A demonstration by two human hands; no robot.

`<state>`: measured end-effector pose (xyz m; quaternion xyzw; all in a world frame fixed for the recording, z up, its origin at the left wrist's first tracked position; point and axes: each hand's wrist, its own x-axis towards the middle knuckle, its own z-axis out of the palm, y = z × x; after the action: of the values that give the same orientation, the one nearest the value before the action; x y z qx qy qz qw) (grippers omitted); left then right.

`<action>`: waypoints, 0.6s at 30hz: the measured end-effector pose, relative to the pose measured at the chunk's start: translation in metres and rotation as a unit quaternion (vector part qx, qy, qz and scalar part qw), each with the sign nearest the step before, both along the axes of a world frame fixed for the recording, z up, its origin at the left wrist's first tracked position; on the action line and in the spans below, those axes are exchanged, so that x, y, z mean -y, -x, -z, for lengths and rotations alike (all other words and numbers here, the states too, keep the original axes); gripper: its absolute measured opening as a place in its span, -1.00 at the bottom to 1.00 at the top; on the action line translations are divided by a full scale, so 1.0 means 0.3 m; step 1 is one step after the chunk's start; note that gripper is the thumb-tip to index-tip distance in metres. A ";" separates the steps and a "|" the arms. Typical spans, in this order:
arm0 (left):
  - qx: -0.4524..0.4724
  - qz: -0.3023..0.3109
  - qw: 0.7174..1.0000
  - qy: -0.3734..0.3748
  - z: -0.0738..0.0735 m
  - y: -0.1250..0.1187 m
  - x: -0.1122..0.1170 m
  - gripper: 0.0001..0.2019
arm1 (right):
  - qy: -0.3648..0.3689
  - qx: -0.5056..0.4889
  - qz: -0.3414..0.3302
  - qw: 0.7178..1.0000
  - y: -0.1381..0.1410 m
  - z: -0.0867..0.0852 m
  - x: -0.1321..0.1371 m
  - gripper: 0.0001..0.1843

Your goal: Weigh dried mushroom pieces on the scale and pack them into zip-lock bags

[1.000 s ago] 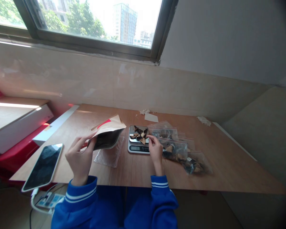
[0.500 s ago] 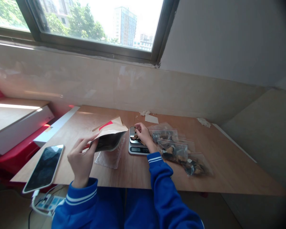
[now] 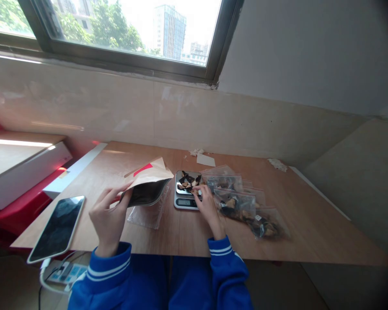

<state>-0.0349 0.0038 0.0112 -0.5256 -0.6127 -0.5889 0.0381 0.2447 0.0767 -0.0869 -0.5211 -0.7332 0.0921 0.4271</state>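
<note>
My left hand (image 3: 108, 217) grips the edge of a kraft paper pouch (image 3: 148, 183) with a dark lower part and a red mark, held tilted just above the table. Under the pouch lies a flat clear plastic bag (image 3: 148, 214). My right hand (image 3: 208, 207) rests at the front edge of a digital kitchen scale (image 3: 185, 202), its fingertips at a pile of dark and tan dried pieces (image 3: 188, 181) on the metal pan. Whether those fingers hold a piece is hidden.
Several filled zip bags (image 3: 236, 205) lie to the right of the scale on the wooden table (image 3: 297, 237). A smartphone (image 3: 56, 229) lies at the front left, with a power strip (image 3: 64, 273) below the table edge. Paper scraps (image 3: 205, 160) lie at the back.
My right hand has drawn back from over the scale pan toward me, uncovering the pile of pieces. My left hand and the pouch stay about where they were.
</note>
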 end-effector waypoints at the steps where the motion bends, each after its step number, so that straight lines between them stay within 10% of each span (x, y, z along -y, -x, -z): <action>1: -0.003 0.001 1.000 0.000 -0.001 -0.002 0.000 -0.82 | 0.000 0.003 0.003 1.000 -0.004 0.007 -0.008 -0.80; 5: -0.005 0.003 1.000 0.000 -0.005 -0.004 0.000 -0.82 | -0.005 -0.007 0.026 1.000 -0.006 -0.012 -0.031 -0.84; 9: -0.017 -0.002 1.000 0.003 -0.012 -0.007 0.001 -0.81 | -0.034 -0.083 0.015 0.996 0.064 -0.146 0.065 -0.84; 14: -0.033 0.017 0.999 0.026 -0.007 -0.031 -0.006 -0.82 | -0.014 -0.112 -0.187 0.976 0.259 -0.365 0.258 -0.71; 18: -0.030 0.040 0.998 0.044 0.014 -0.048 -0.002 -0.83 | 0.037 0.007 -0.224 0.974 0.405 -0.372 0.244 -0.56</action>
<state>-0.0204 0.0044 0.0068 -0.5687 -0.6151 -0.5460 0.0095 0.1232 0.0034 0.0247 -0.3597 -0.8301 0.2090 0.3712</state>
